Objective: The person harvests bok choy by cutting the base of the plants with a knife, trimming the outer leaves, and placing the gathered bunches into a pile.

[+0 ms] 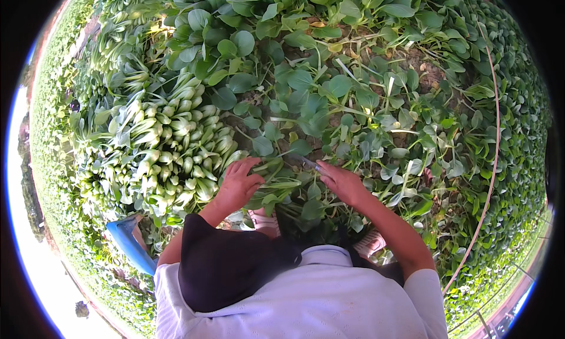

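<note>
My right hand (345,182) grips the handle of a knife (318,167), its blade pointing left among the leaves. The blade tip is hard to make out against the greens. My left hand (238,183) reaches into leafy green stalks (279,183), thumb and fingers bent; whether it grips a stalk is unclear. Just left of it lies a large heap of cut bok choy (176,144), pale stem ends turned towards me. Between and beyond my hands, leafy bok choy plants (304,96) spread over the soil.
A blue plastic object (130,244), perhaps a stool or crate, stands at the lower left. A pale hose or cord (496,131) curves down the right side. My striped shoes (265,222) stand among the plants. Taller bok choy (247,7) grows ahead.
</note>
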Demonstrator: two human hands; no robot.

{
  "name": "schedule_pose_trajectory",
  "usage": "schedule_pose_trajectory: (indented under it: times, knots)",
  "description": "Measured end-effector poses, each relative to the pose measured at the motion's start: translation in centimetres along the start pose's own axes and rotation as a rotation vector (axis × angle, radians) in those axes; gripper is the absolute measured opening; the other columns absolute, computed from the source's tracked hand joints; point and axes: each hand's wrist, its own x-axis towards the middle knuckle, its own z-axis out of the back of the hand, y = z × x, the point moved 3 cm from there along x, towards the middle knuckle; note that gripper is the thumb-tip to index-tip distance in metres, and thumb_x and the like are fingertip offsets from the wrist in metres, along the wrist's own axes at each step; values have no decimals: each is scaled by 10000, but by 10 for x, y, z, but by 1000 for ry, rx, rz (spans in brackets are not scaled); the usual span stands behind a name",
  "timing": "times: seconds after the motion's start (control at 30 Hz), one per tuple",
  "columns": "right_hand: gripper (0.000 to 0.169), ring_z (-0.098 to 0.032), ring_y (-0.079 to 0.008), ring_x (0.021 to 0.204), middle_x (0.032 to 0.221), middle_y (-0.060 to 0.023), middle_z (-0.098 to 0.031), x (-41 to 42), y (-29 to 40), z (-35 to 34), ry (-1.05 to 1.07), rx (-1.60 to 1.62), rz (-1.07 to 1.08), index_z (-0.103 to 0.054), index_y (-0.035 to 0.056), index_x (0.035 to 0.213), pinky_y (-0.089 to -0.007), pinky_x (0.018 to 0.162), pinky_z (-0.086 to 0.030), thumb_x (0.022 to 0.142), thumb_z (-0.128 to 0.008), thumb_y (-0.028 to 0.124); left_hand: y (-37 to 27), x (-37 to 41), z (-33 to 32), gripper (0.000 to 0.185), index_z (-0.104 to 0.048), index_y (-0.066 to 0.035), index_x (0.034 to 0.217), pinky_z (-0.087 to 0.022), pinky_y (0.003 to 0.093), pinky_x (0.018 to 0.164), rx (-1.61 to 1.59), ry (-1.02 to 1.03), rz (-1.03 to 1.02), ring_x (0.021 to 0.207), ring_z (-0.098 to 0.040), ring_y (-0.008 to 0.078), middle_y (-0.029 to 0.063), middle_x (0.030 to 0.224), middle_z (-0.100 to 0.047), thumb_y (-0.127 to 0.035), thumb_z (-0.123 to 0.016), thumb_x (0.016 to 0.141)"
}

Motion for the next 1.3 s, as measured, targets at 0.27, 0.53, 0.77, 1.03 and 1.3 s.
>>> schedule_pose_trajectory:
  times: [0.27, 0.53, 0.77, 1.03, 1.3]
  knots:
    - [435, -634, -319, 749, 830, -141, -619, 30, 27, -24, 67, -277, 107, -451, 129, 1302, -430, 585, -508, 894, -544, 247, 12, -21, -30, 180, -625, -65, 909, -484, 389, 746, -254, -38, 172, 869, -599, 329, 123, 937, -616, -59, -662, 733]
    - [401, -645, -292, 761, 822, -159, -638, 30, 32, -4, 78, -166, -2, -541, 116, 1186, -387, 626, -504, 840, -619, 303, 22, -53, -17, 193, -624, -25, 924, -478, 306, 815, -639, -174, 392, 909, -611, 207, 94, 1002, -626, 21, -680, 746]
    - [299, -587, -118, 757, 857, 17, -626, 55, 71, 27, 0, 1110, -224, -607, 44, 1057, -284, 686, -480, 864, -661, 266, 31, -39, 32, 272, -526, -83, 1096, -457, 255, 820, -1502, -319, 604, 893, -582, 105, 10, 956, -616, -29, -623, 848]
    - [305, -534, -73, 718, 798, 3, -575, 70, 121, 49, -166, 700, -65, -587, 29, 1050, -245, 652, -471, 855, -691, 239, -4, 51, 68, 811, -349, -90, 1417, -295, 353, 1064, -888, 136, 252, 1206, -442, 207, 123, 1267, -489, -284, -751, 741]
    - [275, -566, -130, 730, 824, -60, -622, 54, 93, 66, -382, 544, -264, -598, 6, 982, -288, 675, -460, 849, -676, 234, 27, 70, 80, 500, -553, -69, 1221, -463, 274, 842, -894, 22, 349, 899, -593, 148, 71, 955, -613, -102, -733, 756]
